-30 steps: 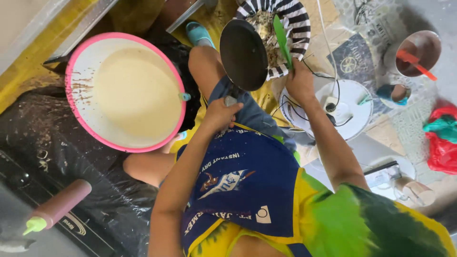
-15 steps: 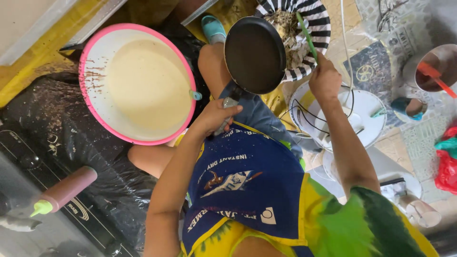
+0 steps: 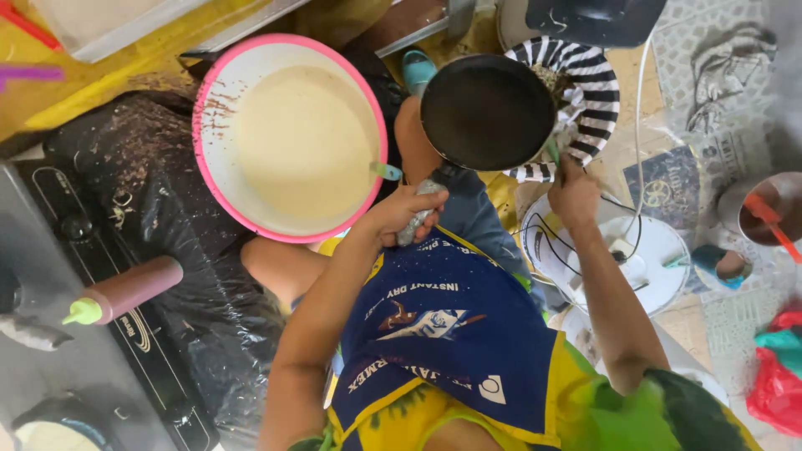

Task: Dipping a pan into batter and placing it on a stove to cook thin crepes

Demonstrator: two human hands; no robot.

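Note:
My left hand [image 3: 403,213] grips the foil-wrapped handle [image 3: 418,209] of a black frying pan [image 3: 487,111], held tilted over a black-and-white striped bowl [image 3: 591,92]. My right hand [image 3: 573,190] holds a green utensil [image 3: 552,152] whose tip goes behind the pan's rim, above the striped bowl. To the left stands a large pink-rimmed basin [image 3: 209,179] of pale batter with a teal ladle handle [image 3: 386,171] sticking out. I wear a blue and yellow apron [image 3: 451,334].
A stove top [image 3: 50,267] lies at the left with a brown squeeze bottle [image 3: 125,291] with a green tip on it. Black plastic sheeting [image 3: 159,209] covers the floor beside it. A white round lid with cables [image 3: 643,259], a cup with an orange utensil [image 3: 764,219] and red bags [image 3: 777,384] sit at the right.
The pan has tilted further over the striped bowl, and my right hand with the green utensil has dropped lower, behind the pan's rim. The view has shifted slightly.

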